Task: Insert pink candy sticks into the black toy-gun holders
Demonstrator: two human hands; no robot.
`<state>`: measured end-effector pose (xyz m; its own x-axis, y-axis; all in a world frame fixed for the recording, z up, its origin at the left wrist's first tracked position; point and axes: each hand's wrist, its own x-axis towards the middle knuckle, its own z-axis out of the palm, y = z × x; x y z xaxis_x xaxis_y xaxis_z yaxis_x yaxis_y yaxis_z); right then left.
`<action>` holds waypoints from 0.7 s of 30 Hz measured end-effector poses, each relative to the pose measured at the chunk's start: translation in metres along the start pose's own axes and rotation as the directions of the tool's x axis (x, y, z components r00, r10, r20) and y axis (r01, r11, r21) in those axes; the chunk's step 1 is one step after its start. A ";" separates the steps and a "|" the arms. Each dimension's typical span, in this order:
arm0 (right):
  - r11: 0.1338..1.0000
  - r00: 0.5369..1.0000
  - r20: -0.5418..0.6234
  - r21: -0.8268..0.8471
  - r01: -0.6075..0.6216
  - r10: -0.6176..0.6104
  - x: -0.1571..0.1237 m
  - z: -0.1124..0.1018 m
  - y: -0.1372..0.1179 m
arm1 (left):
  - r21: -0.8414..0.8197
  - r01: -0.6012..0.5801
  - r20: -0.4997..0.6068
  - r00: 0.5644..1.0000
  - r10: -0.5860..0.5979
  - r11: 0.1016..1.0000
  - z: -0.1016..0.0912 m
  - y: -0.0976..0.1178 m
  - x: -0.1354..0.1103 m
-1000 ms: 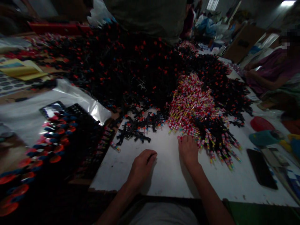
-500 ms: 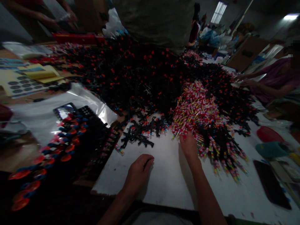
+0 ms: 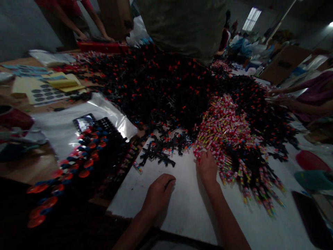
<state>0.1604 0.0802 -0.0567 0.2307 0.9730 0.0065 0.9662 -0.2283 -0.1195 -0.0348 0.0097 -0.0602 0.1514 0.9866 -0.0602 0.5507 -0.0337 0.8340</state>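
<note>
My left hand (image 3: 159, 191) is closed low over the white tabletop (image 3: 182, 211), with a bit of something dark showing between thumb and fingers. What it is, I cannot make out. At the near edge of a heap of small pink and yellow tubes (image 3: 223, 125), my right hand (image 3: 207, 169) has its fingers pinched together on a tube, mostly hidden by the hand. Several small black toy guns (image 3: 158, 152) lie loose beyond my left hand. To the right, finished-looking black toy guns with colourful tubes attached (image 3: 256, 180) lie in a fanned pile.
A large mound of black toy guns with orange tips (image 3: 156, 86) covers the table behind. At left are rows of orange and blue pieces (image 3: 88, 163) and a clear plastic sheet (image 3: 59, 128). A phone (image 3: 309, 218) and red dish (image 3: 312, 160) lie right. Co-workers' arms (image 3: 293, 95) show.
The view has turned slightly left, so the scene sits further right. My right hand stays at the tube heap's edge, and my left hand remains closed over the tabletop.
</note>
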 end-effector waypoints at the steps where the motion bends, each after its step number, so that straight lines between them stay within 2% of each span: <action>1: 1.000 1.000 -0.009 0.007 0.018 -0.018 -0.001 0.001 0.001 | 0.001 -0.004 0.007 1.000 0.004 1.000 0.000 0.000 0.001; 8: 0.984 0.990 -0.036 0.109 0.138 -0.135 0.020 -0.001 -0.001 | -0.003 -0.009 0.023 1.000 0.009 1.000 0.002 -0.002 0.001; 11: 0.970 0.983 -0.038 0.157 0.186 -0.182 0.018 -0.001 -0.001 | -0.023 -0.008 0.010 1.000 0.008 1.000 0.000 -0.006 -0.003; 13: 0.947 0.984 -0.043 0.265 0.180 -0.175 0.011 0.001 0.002 | -0.016 -0.008 -0.038 0.999 0.007 1.000 -0.002 -0.009 -0.003; 15: 0.848 0.992 -0.047 0.515 0.125 -0.118 0.004 0.005 0.005 | 0.045 -0.032 -0.124 0.992 0.037 0.999 -0.006 -0.013 0.003; 17: 0.657 0.998 0.008 0.753 0.036 -0.063 -0.003 0.010 0.004 | 0.180 -0.076 -0.190 0.976 0.111 0.981 -0.010 -0.015 0.013; 18: 0.576 0.997 0.048 0.817 -0.004 -0.060 -0.006 0.012 0.001 | 0.266 -0.101 -0.188 0.970 0.155 0.959 -0.011 -0.016 0.018; 19: 0.538 0.994 0.081 0.843 -0.028 -0.076 -0.009 0.014 -0.003 | 0.350 -0.124 -0.163 0.968 0.191 0.929 -0.010 -0.016 0.023; 21: 0.528 0.986 0.100 0.849 -0.015 -0.132 -0.015 0.017 -0.013 | 0.475 -0.183 -0.059 0.969 0.238 0.861 -0.005 -0.014 0.027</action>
<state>0.1420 0.0696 -0.0722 0.0887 0.9931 -0.0769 0.4093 -0.1067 -0.9061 -0.0425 0.0373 -0.0709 0.2295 0.9579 0.1726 0.8362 -0.2848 0.4688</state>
